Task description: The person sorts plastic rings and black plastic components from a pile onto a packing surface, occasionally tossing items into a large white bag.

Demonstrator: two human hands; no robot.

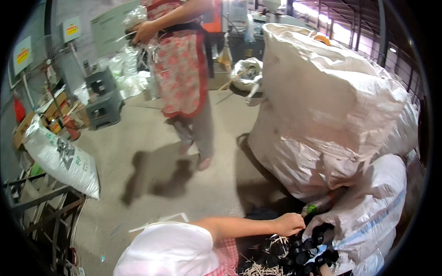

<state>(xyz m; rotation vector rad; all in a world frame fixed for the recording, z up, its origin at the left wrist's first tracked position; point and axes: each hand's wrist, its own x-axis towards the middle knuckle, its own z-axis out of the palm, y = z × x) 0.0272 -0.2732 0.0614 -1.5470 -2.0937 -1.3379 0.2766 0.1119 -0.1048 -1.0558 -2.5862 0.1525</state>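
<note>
From the white sleeve at the lower left, my bare forearm reaches right. My left hand [290, 224] is closed, knuckles up, close to the mouth of a white woven sack [368, 216]. What its fingers hold, if anything, is hidden. Only a bit of my right hand [325, 270] shows at the bottom edge, beside the black pieces; its grip is out of sight. Short round black plastic pieces [301, 257] lie heaped below my left hand and at the sack's mouth. Thin beige strips [262, 269] are scattered among them.
A huge white bulk bag [322, 101] towers on the right. Ahead stands a person in a flowered apron [179, 78], holding clear crinkled plastic. At left are a full white sack [64, 158], a dark metal frame [46, 207] and grey plastic crates [102, 101].
</note>
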